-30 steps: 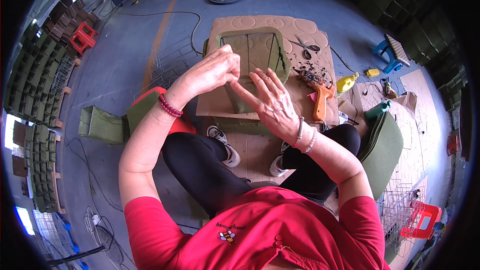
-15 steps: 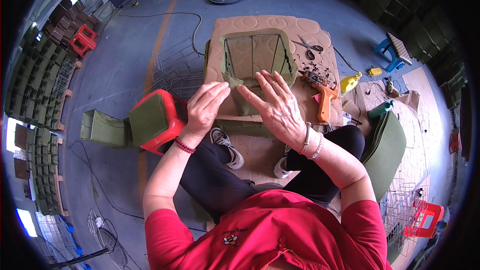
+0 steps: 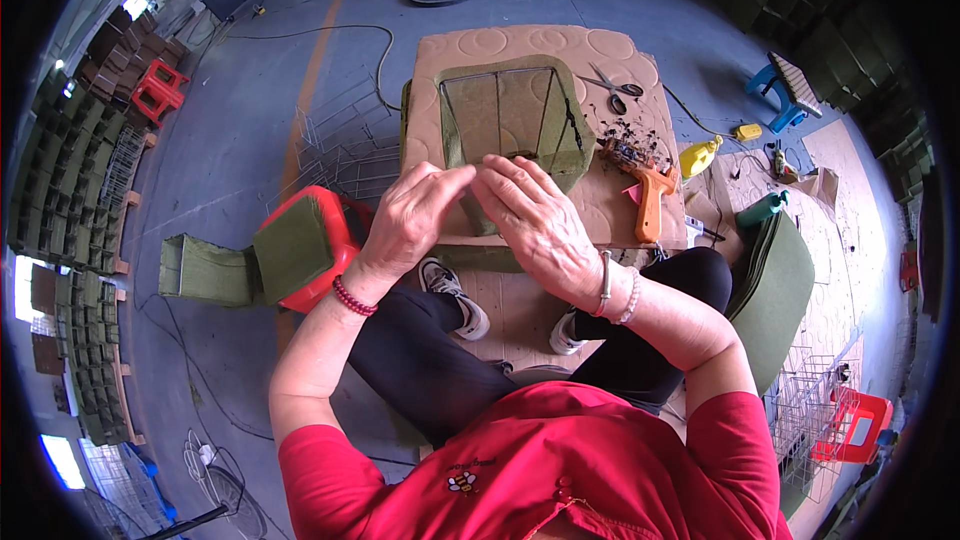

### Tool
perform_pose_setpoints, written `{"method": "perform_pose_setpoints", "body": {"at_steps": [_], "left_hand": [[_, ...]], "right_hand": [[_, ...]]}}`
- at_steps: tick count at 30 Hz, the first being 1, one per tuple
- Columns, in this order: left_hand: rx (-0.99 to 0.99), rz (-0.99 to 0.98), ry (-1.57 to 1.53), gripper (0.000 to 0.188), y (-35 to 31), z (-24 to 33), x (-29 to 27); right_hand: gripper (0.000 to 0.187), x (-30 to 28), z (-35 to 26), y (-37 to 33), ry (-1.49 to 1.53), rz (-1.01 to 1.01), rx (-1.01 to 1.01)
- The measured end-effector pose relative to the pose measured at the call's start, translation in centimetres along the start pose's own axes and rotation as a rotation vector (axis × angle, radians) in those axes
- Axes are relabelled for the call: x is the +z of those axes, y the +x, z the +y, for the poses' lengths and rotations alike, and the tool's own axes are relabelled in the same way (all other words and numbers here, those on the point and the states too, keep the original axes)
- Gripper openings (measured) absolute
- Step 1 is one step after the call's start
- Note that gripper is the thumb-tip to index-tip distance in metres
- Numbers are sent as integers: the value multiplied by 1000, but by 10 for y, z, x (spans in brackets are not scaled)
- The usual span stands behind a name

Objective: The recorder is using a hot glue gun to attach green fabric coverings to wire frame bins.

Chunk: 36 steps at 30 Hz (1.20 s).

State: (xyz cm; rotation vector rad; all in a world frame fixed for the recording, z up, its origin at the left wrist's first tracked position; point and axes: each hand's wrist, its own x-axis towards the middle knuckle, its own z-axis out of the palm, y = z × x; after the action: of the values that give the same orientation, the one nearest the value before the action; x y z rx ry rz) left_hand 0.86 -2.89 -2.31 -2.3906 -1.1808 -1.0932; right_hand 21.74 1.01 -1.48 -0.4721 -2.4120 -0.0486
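A green fabric box on a thin wire frame [image 3: 572, 140] stands open side up on the cardboard-topped work surface [image 3: 430, 65] in front of me. At its near rim my left hand [image 3: 408, 215] is closed, thumb and fingers pressed together at the edge. My right hand [image 3: 535, 225] bends over the same rim just beside it, its fingers held close together and the thumb hidden. Both hands cover most of the near edge. An orange glue gun [image 3: 652, 205] lies right of the box, below black-handled scissors [image 3: 618, 90] and scattered dark scraps [image 3: 640, 130].
Left stands a red stool [image 3: 343, 240] bearing green fabric pieces [image 3: 290, 245], beside wire frames [image 3: 350, 155]. Rightward are a yellow bottle [image 3: 699, 156], a green bottle [image 3: 762, 208], stacked green sheets [image 3: 785, 290] and more wire frames [image 3: 805, 405]. A cable [image 3: 385, 65] crosses the floor.
My hands have come together along the near rim, the right moving left and its spread fingers closing up. The box has tilted or turned slightly, showing more of its right side.
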Motion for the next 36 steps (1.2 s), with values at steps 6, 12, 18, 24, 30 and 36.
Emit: {"method": "perform_pose_setpoints", "body": {"at_steps": [6, 12, 18, 24, 30, 36], "left_hand": [[-193, -174, -205, 50, 15, 8, -9], [-197, -256, -201, 55, 24, 13, -9], [-222, -240, -198, 58, 19, 12, -21], [-211, -212, -215, 57, 21, 8, -10], [-230, -269, -243, 61, 26, 11, -17], [-109, -387, -223, 58, 38, 12, -18]], "right_hand": [[32, 7, 14, 3, 181, -25, 19], [23, -6, 31, 12, 393, -271, 95], [44, -48, 22, -18, 225, 122, -46], [53, -22, 37, -43, 16, 7, 10], [31, -29, 40, -19, 25, -251, 65], [17, -49, 65, 4, 191, -482, -10]]}}
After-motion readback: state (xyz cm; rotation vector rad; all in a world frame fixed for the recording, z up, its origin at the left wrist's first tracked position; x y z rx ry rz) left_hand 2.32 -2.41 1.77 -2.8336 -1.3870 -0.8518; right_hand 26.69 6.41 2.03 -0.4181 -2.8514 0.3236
